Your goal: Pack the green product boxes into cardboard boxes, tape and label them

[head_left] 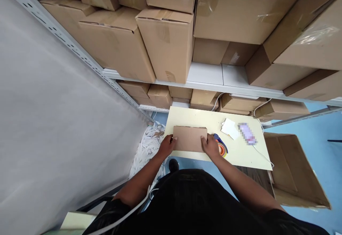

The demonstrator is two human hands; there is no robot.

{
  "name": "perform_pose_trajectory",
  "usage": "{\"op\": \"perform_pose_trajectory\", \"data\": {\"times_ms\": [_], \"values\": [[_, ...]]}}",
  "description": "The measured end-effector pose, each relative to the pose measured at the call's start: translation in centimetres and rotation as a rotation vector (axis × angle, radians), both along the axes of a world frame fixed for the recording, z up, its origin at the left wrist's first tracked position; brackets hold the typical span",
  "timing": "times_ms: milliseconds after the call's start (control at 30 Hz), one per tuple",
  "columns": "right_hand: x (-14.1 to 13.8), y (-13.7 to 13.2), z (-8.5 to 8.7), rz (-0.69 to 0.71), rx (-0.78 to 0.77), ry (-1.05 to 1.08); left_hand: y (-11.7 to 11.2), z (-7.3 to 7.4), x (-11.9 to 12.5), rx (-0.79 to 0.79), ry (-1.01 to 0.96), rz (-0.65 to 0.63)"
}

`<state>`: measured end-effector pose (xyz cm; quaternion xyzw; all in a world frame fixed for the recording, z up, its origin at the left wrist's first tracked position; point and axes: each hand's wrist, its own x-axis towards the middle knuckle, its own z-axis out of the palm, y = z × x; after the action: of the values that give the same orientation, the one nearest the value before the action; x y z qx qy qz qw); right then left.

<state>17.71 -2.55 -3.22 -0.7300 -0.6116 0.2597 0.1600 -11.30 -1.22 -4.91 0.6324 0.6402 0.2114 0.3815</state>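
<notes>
A small brown cardboard box (189, 138) lies on a pale yellow table (240, 153) below me. My left hand (167, 146) grips the box's left end with the fingers curled round its edge. At the box's right end my right hand (210, 146) holds it the same way. Just right of that hand lies a tape dispenser (221, 146) with an orange core. Further right on the table are white paper slips (229, 128) and a blurred flat device (247, 134) with a white cable.
Metal shelving (208, 78) stacked with large cardboard boxes (165, 39) rises behind the table. An open cardboard box (291, 171) stands on the blue floor at the right. White paper strips (145, 149) litter the floor at the left, beside a grey panel (53, 121).
</notes>
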Motion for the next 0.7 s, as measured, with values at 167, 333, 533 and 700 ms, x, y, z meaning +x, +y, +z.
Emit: {"op": "perform_pose_trajectory", "data": {"times_ms": [167,333,533,700], "values": [[0.3,5.1,1.2,-0.002,-0.263,-0.139,4.9,0.3,1.4,-0.104,0.174,-0.127],[2.1,2.9,0.1,-0.026,-0.236,-0.165,5.8,-0.7,0.7,-0.127,0.126,-0.176],[7.1,-1.6,-1.6,-0.238,-0.365,-0.449,3.1,0.1,-1.7,-0.014,-0.018,-0.094],[9.7,-0.5,-3.4,-0.186,-0.509,-0.319,-0.6,3.2,0.6,-0.084,-0.103,-0.271]]}}
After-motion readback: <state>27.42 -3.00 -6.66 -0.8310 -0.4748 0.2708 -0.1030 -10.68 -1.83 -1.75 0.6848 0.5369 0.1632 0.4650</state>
